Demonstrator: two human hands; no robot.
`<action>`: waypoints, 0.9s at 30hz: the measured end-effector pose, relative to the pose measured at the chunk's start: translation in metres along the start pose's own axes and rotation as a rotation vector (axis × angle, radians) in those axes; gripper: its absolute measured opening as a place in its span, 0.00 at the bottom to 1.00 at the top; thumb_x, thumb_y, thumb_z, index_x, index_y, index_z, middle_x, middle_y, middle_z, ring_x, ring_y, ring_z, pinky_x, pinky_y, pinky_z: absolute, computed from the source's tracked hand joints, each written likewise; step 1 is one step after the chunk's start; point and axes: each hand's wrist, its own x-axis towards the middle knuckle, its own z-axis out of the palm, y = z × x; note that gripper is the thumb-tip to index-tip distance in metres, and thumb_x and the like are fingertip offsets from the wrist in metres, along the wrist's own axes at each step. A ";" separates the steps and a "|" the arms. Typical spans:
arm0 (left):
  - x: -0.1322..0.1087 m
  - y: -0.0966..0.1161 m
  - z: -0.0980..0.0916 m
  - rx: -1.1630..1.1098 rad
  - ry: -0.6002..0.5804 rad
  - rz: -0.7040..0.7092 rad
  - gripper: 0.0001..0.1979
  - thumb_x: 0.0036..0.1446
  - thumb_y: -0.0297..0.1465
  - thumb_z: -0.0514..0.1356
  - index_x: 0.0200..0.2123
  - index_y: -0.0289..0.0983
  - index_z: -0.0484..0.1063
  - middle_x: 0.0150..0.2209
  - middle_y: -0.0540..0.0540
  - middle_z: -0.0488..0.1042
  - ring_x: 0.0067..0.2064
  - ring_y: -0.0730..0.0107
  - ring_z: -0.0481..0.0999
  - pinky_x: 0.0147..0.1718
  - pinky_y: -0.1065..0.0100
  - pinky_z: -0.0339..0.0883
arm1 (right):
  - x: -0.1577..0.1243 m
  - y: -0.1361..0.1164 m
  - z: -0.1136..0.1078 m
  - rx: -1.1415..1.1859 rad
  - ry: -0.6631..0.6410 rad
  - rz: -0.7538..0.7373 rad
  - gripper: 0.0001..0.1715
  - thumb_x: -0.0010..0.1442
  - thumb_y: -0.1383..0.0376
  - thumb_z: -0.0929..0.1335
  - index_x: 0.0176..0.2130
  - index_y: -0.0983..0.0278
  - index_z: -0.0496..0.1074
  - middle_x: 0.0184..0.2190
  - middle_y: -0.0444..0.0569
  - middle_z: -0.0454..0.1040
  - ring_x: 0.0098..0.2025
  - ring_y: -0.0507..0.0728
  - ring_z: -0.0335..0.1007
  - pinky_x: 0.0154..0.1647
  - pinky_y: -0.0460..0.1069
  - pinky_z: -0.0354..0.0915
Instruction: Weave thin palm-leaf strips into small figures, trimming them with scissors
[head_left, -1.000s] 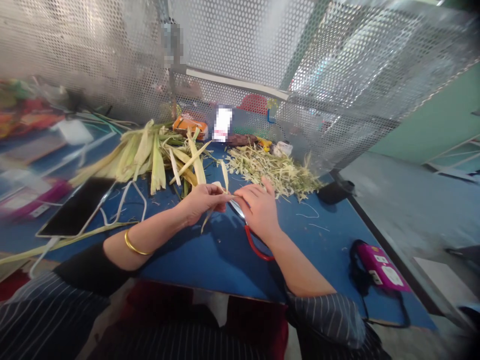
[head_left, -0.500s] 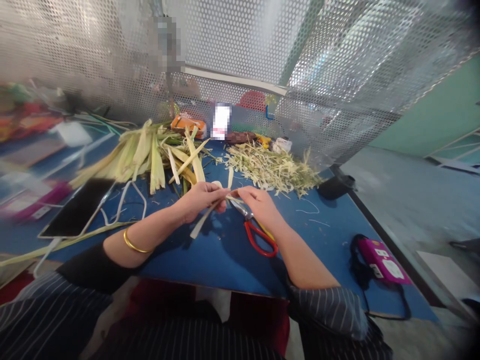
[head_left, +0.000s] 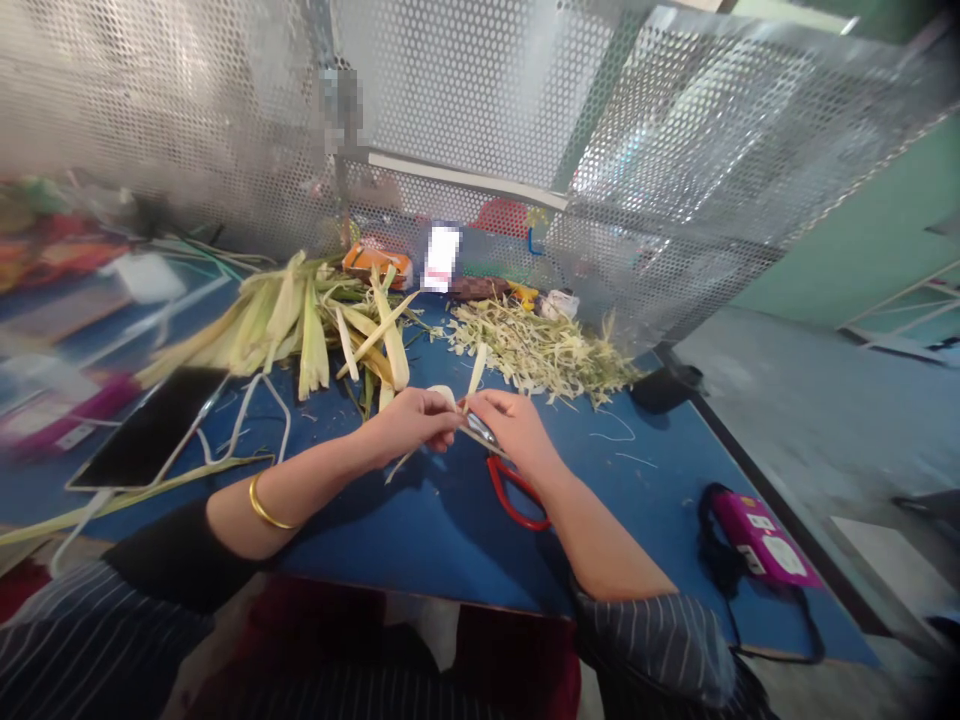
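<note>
Both hands meet over the middle of the blue table, fingers pinched close together on a narrow strip of corn husk (head_left: 477, 368). My left hand (head_left: 421, 425) is closed on it, with a thin tail hanging below the fingers. My right hand (head_left: 516, 428) pinches the strip from the other side; a pale end stands up beyond its fingertips. Red-handled scissors (head_left: 501, 494) lie beneath the right hand, which partly covers their metal blades. A pale rounded thing (head_left: 442, 394) shows just behind the left fingers, too covered to identify.
Whole husks (head_left: 285, 310) are heaped at back left, shredded husk (head_left: 544, 345) at back right. A dark tablet-like device (head_left: 150, 425) with a white cable lies left. A black cup (head_left: 664, 388) and magenta box (head_left: 765, 535) with a black strap stand right. Perforated sheeting (head_left: 465, 90) hangs behind.
The husk's upright end has shifted right with the right hand. The tail below my left hand shows less and thinner. A strip now slants across beside the scissor blades. The view has tilted slightly.
</note>
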 end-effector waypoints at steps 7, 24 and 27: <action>0.001 -0.004 0.004 0.015 0.020 0.041 0.14 0.49 0.37 0.61 0.18 0.36 0.68 0.18 0.50 0.67 0.21 0.76 0.67 0.23 0.73 0.62 | -0.006 0.000 0.017 0.462 0.077 0.159 0.16 0.49 0.56 0.69 0.22 0.64 0.66 0.18 0.40 0.66 0.21 0.48 0.56 0.24 0.45 0.54; 0.006 -0.002 -0.005 -0.129 0.109 -0.078 0.19 0.52 0.44 0.58 0.23 0.33 0.72 0.24 0.45 0.72 0.23 0.75 0.70 0.27 0.70 0.63 | 0.000 0.000 -0.010 -0.213 -0.026 -0.204 0.13 0.56 0.55 0.67 0.34 0.62 0.71 0.29 0.45 0.74 0.31 0.52 0.68 0.34 0.46 0.59; 0.006 -0.003 -0.005 -0.096 0.115 -0.056 0.13 0.48 0.38 0.63 0.23 0.34 0.72 0.22 0.47 0.71 0.22 0.77 0.68 0.25 0.71 0.61 | 0.001 0.001 -0.011 -0.352 -0.060 -0.336 0.09 0.57 0.59 0.67 0.29 0.62 0.71 0.26 0.43 0.74 0.31 0.52 0.67 0.39 0.48 0.59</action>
